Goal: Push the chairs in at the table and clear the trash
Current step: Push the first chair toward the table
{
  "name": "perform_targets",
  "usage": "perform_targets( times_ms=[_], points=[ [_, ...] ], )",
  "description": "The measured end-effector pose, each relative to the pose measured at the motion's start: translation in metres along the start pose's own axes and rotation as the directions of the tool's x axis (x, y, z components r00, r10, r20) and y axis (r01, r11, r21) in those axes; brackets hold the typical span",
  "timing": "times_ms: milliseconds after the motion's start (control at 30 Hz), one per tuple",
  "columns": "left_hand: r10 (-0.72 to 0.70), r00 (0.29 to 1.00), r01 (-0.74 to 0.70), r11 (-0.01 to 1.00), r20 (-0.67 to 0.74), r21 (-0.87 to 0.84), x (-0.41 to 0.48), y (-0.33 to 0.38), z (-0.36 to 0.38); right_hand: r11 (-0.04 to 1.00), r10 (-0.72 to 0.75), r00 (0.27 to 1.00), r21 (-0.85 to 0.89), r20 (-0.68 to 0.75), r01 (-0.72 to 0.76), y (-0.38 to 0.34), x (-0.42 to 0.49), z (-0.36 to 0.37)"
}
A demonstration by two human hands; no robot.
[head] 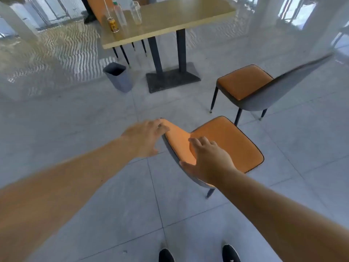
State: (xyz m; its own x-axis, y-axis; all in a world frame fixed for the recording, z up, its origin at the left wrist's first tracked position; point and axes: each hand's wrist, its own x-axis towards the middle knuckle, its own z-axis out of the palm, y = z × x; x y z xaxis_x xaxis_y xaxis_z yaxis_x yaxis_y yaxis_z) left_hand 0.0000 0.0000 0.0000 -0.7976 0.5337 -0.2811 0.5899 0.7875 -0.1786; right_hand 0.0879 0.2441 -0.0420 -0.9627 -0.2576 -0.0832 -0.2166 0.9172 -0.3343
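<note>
An orange-seated chair [230, 144] with a grey back stands on the floor in front of me, away from the wooden table [170, 21]. My left hand [145, 137] reaches to the top left of its backrest, fingers spread and touching the edge. My right hand [207, 159] lies on the backrest's top, fingers curling over it. A second orange chair [245, 82] stands to the right, also away from the table. On the table's left end stand a yellow can [113, 25], a clear plastic bottle [120, 14] and a clear plastic cup [136, 13].
A grey trash bin [119, 76] stands on the floor left of the table's black base [171, 79]. Another chair's legs [124, 53] show under the table's far left side. My black shoes [198, 254] are at the bottom edge. A person's leg shows beyond the table.
</note>
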Motion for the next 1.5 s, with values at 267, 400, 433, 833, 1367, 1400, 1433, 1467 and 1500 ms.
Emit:
perform_targets(
  times_ms=[267, 400, 433, 833, 1367, 1400, 1433, 1467, 1500],
  points=[
    [0.103, 0.993, -0.105, 0.994, 0.065, 0.017, 0.068, -0.032, 0.052, 0.981, 0.162, 0.978, -0.126, 0.134, -0.145, -0.005, 0.018, 0.062],
    [0.163, 0.986, -0.165, 0.985, 0.047, 0.048, 0.084, -0.031, 0.062, 0.977, 0.201, 0.952, -0.118, 0.230, -0.177, -0.001, 0.016, 0.071],
    [0.179, 0.983, -0.181, 0.981, 0.037, 0.069, 0.086, -0.033, 0.063, 0.980, 0.196, 0.950, -0.090, 0.245, -0.179, 0.000, 0.017, 0.072],
    [0.133, 0.981, -0.154, 0.976, 0.139, 0.153, 0.049, -0.017, 0.066, 0.997, -0.023, 0.936, -0.056, 0.352, 0.046, 0.024, 0.006, 0.070],
    [-0.124, 0.961, 0.159, 0.979, 0.247, -0.127, -0.001, 0.100, 0.042, 0.976, -0.092, 0.936, -0.154, 0.341, 0.152, 0.124, 0.014, 0.011],
    [-0.156, 0.953, 0.193, 0.974, 0.262, -0.122, 0.001, 0.102, 0.042, 0.975, -0.119, 0.936, -0.139, 0.331, 0.173, 0.126, 0.015, 0.011],
    [-0.190, 0.942, 0.230, 0.966, 0.275, -0.121, 0.002, 0.103, 0.042, 0.972, -0.152, 0.934, -0.123, 0.323, 0.200, 0.128, 0.017, 0.011],
    [-0.223, 0.931, 0.266, 0.957, 0.287, -0.118, 0.003, 0.103, 0.042, 0.967, -0.184, 0.930, -0.109, 0.318, 0.229, 0.130, 0.018, 0.011],
    [-0.254, 0.919, 0.298, 0.948, 0.300, -0.110, 0.004, 0.102, 0.042, 0.963, -0.212, 0.925, -0.096, 0.315, 0.253, 0.132, 0.020, 0.010]
  ],
)
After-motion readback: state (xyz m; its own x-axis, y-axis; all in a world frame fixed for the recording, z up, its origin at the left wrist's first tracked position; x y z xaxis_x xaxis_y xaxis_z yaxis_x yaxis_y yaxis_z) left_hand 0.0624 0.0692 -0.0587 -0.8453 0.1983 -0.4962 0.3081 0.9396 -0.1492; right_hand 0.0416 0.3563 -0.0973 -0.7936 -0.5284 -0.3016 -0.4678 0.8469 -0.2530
